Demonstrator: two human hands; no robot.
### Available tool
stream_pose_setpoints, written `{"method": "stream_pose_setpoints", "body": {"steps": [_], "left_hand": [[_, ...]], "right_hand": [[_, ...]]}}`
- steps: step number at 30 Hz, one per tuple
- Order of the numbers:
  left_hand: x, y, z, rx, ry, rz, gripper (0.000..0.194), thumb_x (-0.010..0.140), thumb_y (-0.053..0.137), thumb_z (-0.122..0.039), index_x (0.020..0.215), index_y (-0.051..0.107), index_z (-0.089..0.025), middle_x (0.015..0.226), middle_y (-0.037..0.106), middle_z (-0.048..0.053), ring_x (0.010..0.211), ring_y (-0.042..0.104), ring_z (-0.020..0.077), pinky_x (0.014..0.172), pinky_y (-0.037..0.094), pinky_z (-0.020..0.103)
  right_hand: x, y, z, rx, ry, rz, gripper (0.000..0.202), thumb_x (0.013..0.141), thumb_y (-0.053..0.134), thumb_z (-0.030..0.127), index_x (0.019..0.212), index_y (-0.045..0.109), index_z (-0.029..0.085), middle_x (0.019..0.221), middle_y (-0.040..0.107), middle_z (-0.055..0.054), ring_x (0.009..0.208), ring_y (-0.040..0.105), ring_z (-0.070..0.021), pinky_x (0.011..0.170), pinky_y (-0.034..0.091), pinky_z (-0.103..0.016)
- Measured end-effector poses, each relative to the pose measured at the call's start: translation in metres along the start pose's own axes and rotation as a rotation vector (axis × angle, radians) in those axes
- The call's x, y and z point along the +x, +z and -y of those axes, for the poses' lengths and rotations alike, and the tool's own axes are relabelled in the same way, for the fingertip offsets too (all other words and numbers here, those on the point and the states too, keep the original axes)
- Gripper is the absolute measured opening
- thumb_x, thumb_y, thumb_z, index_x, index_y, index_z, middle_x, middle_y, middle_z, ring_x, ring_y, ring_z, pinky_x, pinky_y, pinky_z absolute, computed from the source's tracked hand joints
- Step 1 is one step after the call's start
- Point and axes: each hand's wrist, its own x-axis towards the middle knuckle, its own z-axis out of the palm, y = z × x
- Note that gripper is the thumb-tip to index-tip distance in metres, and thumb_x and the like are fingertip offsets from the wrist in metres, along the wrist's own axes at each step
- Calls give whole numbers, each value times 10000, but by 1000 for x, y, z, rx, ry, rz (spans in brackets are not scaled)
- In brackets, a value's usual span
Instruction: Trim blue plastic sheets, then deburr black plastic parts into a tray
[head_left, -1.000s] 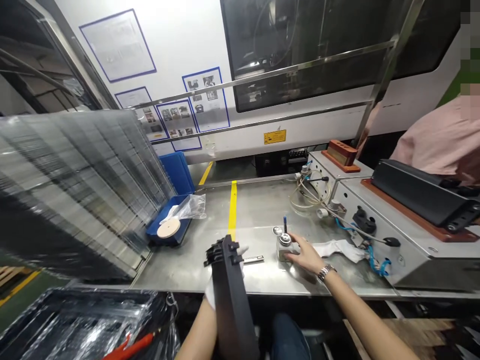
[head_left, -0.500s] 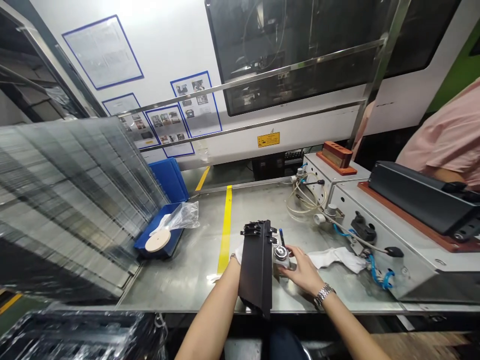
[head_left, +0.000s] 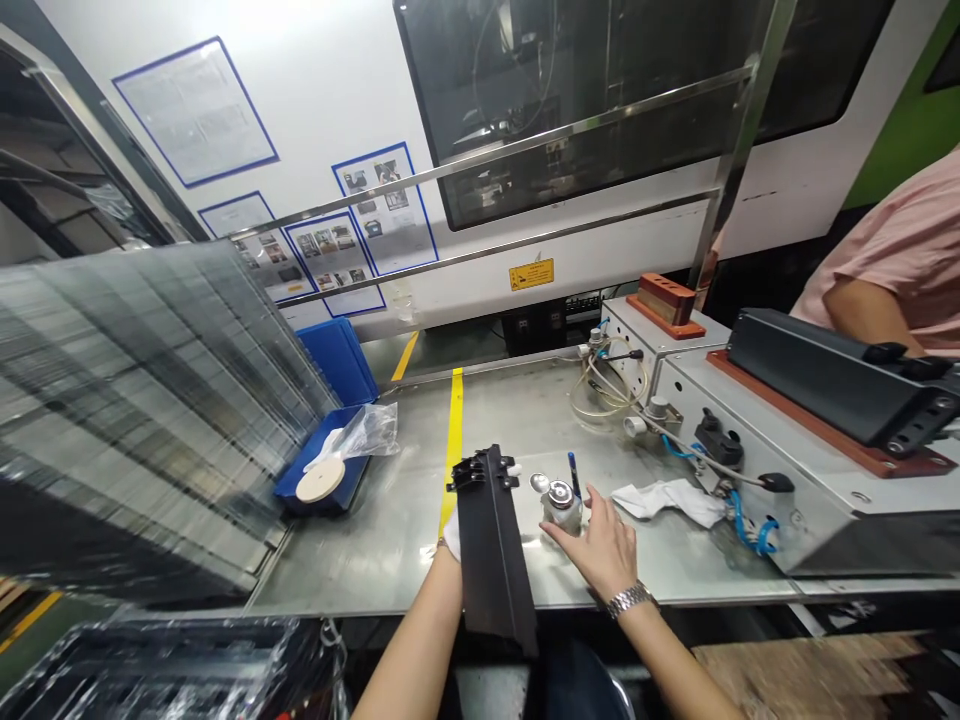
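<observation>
A long black plastic housing [head_left: 496, 560] with small clips at its far end is tilted up in front of me. My left hand [head_left: 451, 540] holds it from the left, its fingers hidden behind the part. Something white, a glove or a cloth, shows at that hand. To the right stands a small clear bottle [head_left: 564, 516] with a shiny metal top and a round metal lid [head_left: 538, 482] flipped up. My right hand [head_left: 606, 540] is beside the bottle, thumb in front of it and fingers spread apart. A blue-capped pen [head_left: 574, 474] stands upright just behind the bottle.
A white cloth [head_left: 671, 502] lies right of my hand. Grey fixture boxes [head_left: 780, 480] with hoses line the right side, one carrying a black housing [head_left: 832, 375]. At left are a blue bin [head_left: 352, 487] with a beige disc [head_left: 321, 481] and stacked clear trays [head_left: 150, 400]. A person's arm [head_left: 862, 310] shows at right.
My right hand's fingers have spread away from the bottle. The black housing has shifted left and tilted, showing the bottle's flipped-up lid. The view has turned slightly right.
</observation>
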Motion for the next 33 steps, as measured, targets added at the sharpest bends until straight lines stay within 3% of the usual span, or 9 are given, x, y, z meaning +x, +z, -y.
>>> {"method": "stream_pose_setpoints", "body": {"steps": [3, 7, 12, 15, 17, 20, 24, 29, 33], "left_hand": [[-19, -7, -5, -63, 42, -39, 217, 954, 514, -321, 987, 663, -168, 878, 682, 13, 754, 640, 136, 721, 550, 291], [-78, -13, -4, -121, -3, -66, 289, 945, 472, -228, 744, 672, -172, 597, 633, -6, 517, 574, 98, 568, 500, 218], [-160, -6, 14, -185, -101, -144, 449, 900, 514, -472, 963, 721, -78, 888, 744, 157, 821, 704, 267, 805, 551, 414], [-193, 0, 31, -204, -37, -214, 531, 874, 516, -549, 1045, 712, -86, 967, 742, 176, 899, 692, 310, 897, 503, 520], [-209, 3, 39, -233, 1, -226, 548, 873, 504, -559, 1024, 714, -75, 961, 736, 186, 910, 682, 317, 923, 473, 545], [-228, 7, 45, -301, -17, -134, 588, 840, 514, -570, 1036, 701, -49, 951, 725, 193, 907, 665, 320, 935, 447, 534], [-252, 8, 45, -407, -68, -57, 679, 801, 510, -624, 1111, 670, -41, 969, 719, 174, 927, 651, 304, 988, 402, 489], [-286, 4, 50, -364, -71, -91, 593, 858, 474, -574, 1083, 696, -71, 980, 728, 168, 909, 664, 292, 985, 401, 449], [-304, 2, 63, -391, -105, -133, 531, 882, 478, -517, 1067, 709, -76, 977, 733, 166, 934, 670, 303, 990, 414, 447]], "right_hand": [[13, -25, 1, 82, -16, -9, 778, 695, 536, 673, 1215, 537, 95, 1064, 654, -191, 892, 633, -313, 796, 482, -458], [49, -53, 11, 205, -106, 139, 642, 711, 470, 667, 1054, 651, 156, 854, 673, -104, 669, 598, -218, 664, 485, -366], [79, -66, 35, 210, -178, 210, 428, 660, 469, 645, 575, 602, 248, 599, 630, -56, 567, 573, -203, 557, 414, -324], [74, -86, 49, 203, -154, 115, 457, 702, 425, 670, 569, 541, 248, 585, 623, -74, 542, 552, -205, 517, 374, -322], [59, -106, 61, 247, -133, 28, 494, 724, 406, 713, 656, 539, 243, 614, 627, -78, 557, 563, -210, 520, 399, -322], [19, -135, 84, 436, -93, -58, 490, 694, 562, 717, 742, 550, 230, 632, 625, -47, 548, 581, -189, 519, 463, -302], [-48, -159, 108, 600, -198, 201, 355, 838, 579, 571, 876, 667, 230, 674, 693, -30, 544, 630, -167, 475, 505, -249], [-111, -158, 123, 470, -509, 223, 179, 867, 636, 413, 937, 706, 264, 834, 740, -25, 713, 712, -189, 644, 579, -249], [-137, -152, 139, 573, -674, 358, 187, 907, 585, 236, 1063, 683, 267, 904, 729, -29, 765, 704, -180, 666, 574, -256]]}}
